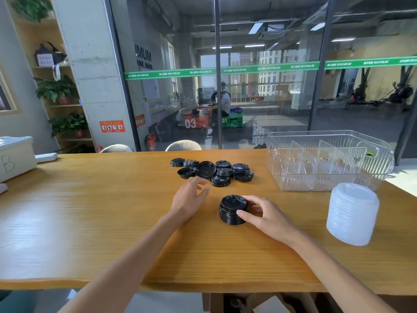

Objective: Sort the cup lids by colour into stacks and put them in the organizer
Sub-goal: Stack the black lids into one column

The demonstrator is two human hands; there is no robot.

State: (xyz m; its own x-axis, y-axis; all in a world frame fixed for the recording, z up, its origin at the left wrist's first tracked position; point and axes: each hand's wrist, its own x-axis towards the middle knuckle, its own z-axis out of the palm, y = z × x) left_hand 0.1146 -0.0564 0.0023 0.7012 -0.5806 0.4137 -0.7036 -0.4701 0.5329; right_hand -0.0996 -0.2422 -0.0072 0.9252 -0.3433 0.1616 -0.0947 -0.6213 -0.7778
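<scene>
A short stack of black lids [231, 210] stands on the wooden table [112, 211] in front of me. My right hand [264, 214] grips this stack from its right side, thumb and fingers curled round it. My left hand [189, 201] hovers to the left with relaxed fingers, holding nothing, just short of a loose pile of black lids [212, 170] farther back. A tall stack of white lids [353, 213] stands at the right. The clear organizer [383, 175] with dividers sits at the back right and holds no lids.
A white box marked B [15, 158] sits at the table's left edge, with a white power strip [46, 157] behind it. Two chair backs [184, 146] show past the far edge. A glass wall rises behind the table.
</scene>
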